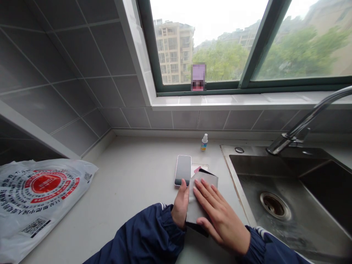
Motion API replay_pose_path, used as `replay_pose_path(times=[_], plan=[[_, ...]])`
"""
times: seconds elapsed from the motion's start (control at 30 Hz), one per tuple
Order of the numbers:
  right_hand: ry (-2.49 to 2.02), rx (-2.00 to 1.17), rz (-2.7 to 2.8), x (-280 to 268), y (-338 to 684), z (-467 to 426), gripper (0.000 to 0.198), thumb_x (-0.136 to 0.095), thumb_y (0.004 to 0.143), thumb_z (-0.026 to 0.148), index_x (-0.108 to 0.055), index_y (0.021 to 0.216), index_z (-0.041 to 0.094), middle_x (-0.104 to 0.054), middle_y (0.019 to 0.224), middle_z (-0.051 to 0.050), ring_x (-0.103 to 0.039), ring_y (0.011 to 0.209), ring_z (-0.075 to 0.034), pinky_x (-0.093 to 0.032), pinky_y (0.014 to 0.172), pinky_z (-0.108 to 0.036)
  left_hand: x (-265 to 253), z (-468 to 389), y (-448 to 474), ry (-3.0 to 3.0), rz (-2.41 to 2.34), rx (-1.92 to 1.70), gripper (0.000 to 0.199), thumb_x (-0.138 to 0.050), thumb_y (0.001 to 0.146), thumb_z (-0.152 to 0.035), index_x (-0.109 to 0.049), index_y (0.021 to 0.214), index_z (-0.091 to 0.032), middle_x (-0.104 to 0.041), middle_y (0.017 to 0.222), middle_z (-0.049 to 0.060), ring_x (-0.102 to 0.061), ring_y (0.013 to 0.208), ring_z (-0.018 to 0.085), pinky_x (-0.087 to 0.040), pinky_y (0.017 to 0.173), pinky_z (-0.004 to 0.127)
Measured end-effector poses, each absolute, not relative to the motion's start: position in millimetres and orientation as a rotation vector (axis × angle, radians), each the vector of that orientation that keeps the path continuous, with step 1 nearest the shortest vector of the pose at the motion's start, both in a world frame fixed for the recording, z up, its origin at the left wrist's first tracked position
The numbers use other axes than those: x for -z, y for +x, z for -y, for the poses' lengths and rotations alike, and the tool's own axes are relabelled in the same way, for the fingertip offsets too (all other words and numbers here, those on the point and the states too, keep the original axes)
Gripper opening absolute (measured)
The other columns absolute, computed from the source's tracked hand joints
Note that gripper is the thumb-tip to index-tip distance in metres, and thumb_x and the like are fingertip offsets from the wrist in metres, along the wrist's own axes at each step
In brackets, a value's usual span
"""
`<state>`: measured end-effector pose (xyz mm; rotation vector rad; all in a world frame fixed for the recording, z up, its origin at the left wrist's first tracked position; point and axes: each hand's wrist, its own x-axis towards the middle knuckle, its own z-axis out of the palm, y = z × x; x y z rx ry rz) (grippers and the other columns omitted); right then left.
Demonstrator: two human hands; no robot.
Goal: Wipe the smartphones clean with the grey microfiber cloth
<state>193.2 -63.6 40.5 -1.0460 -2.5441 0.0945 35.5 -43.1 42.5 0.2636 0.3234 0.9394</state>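
Observation:
A grey cleaning cloth (pixel 198 200) with zigzag-cut edges lies between my two hands, with black material showing at its top and bottom. My left hand (pixel 180 205) supports it from the left and below; the thumb points up along the edge, and the fingers are hidden under the cloth. On top of it, my right hand (pixel 217 212) lies flat with fingers stretched out. A smartphone (pixel 183 169) rests screen up on the counter just beyond my left thumb. Beside it is a flat, clear item (pixel 202 167), partly covered by the cloth. Farther back stands a small spray bottle (pixel 204 143).
The light countertop (pixel 132 172) runs beneath my hands. To the right is a steel sink (pixel 247 183) with a chrome faucet (pixel 299 126). A white plastic bag (pixel 41 198) with red print occupies the left side. Tiled wall and a window ledge (pixel 233 99) bound the back.

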Motion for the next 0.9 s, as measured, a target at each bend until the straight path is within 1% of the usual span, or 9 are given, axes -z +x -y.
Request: replay_pose_path(times=[0.07,0.17,0.27,0.43,0.5,0.63,0.77,0.9], plan=[[-1.127,-0.056,2.486,-37.4,197.1,60.1,0.072,-0.041,0.1,0.047,-0.014,0.157,0.012,-0.014,0.162,-0.013,-0.014,0.149,-0.033,-0.027,0.118,-0.051,-41.5,46.0,37.6,0.32,-0.312,-0.96,0.075,-0.047,0.087,-0.064,-0.046,0.143,-0.014,-0.052,0.143,0.015,-0.035,0.142,0.032,-0.017,0.12,0.044],[-1.186,-0.022,2.419,-34.0,200.2,55.7,0.072,-0.04,0.1,0.046,-0.012,0.157,0.012,-0.012,0.162,-0.014,-0.013,0.149,-0.034,-0.026,0.118,-0.053,-43.8,48.2,40.6,0.4,-0.278,-1.009,0.069,-0.044,0.091,-0.059,-0.046,0.144,-0.015,-0.049,0.147,0.013,-0.026,0.146,0.029,-0.01,0.122,0.042],[-1.186,-0.031,2.41,-32.6,199.1,54.5,0.073,-0.041,0.1,0.046,-0.011,0.157,0.012,-0.011,0.162,-0.014,-0.012,0.149,-0.034,-0.025,0.117,-0.053,-44.2,47.1,40.6,0.395,-0.275,-1.009,0.068,-0.041,0.093,-0.057,-0.042,0.146,-0.015,-0.048,0.148,0.012,-0.025,0.147,0.029,-0.009,0.122,0.042],[-1.075,-0.108,2.533,-33.8,192.7,60.9,0.071,-0.043,0.1,0.044,-0.015,0.157,0.012,-0.015,0.162,-0.013,-0.014,0.149,-0.033,-0.026,0.118,-0.05,-44.2,39.2,34.6,0.245,-0.315,-0.959,0.078,-0.035,0.091,-0.065,-0.036,0.149,-0.013,-0.054,0.141,0.017,-0.04,0.139,0.032,-0.02,0.12,0.046],[-1.004,-0.132,2.578,-35.8,190.3,64.5,0.071,-0.045,0.099,0.045,-0.018,0.156,0.012,-0.017,0.161,-0.012,-0.014,0.149,-0.033,-0.026,0.119,-0.05,-48.5,36.0,32.4,0.213,-0.323,-0.993,0.079,-0.037,0.09,-0.067,-0.034,0.15,-0.015,-0.057,0.138,0.017,-0.047,0.133,0.033,-0.025,0.117,0.049],[-0.862,-0.168,2.651,-42.3,186.9,70.3,0.069,-0.045,0.099,0.045,-0.021,0.155,0.011,-0.018,0.161,-0.01,-0.013,0.149,-0.032,-0.025,0.119,-0.051,-58.5,32.2,29.5,0.198,-0.331,-1.07,0.074,-0.038,0.091,-0.064,-0.031,0.151,-0.023,-0.06,0.134,0.016,-0.057,0.123,0.032,-0.034,0.11,0.052],[-0.792,-0.181,2.688,-45.6,185.6,72.5,0.067,-0.044,0.1,0.045,-0.024,0.155,0.012,-0.019,0.161,-0.009,-0.014,0.149,-0.031,-0.024,0.12,-0.051,-60.7,31.2,29.0,0.183,-0.363,-1.071,0.072,-0.039,0.09,-0.065,-0.031,0.151,-0.026,-0.061,0.132,0.015,-0.061,0.118,0.032,-0.039,0.106,0.052],[-0.861,-0.139,2.621,-41.2,191.2,65.6,0.065,-0.044,0.1,0.041,-0.024,0.155,0.013,-0.02,0.161,-0.01,-0.015,0.149,-0.031,-0.025,0.119,-0.05,-55.8,35.6,31.3,0.221,-0.344,-1.048,0.074,-0.041,0.09,-0.065,-0.034,0.15,-0.022,-0.061,0.133,0.016,-0.056,0.124,0.032,-0.035,0.11,0.05]])
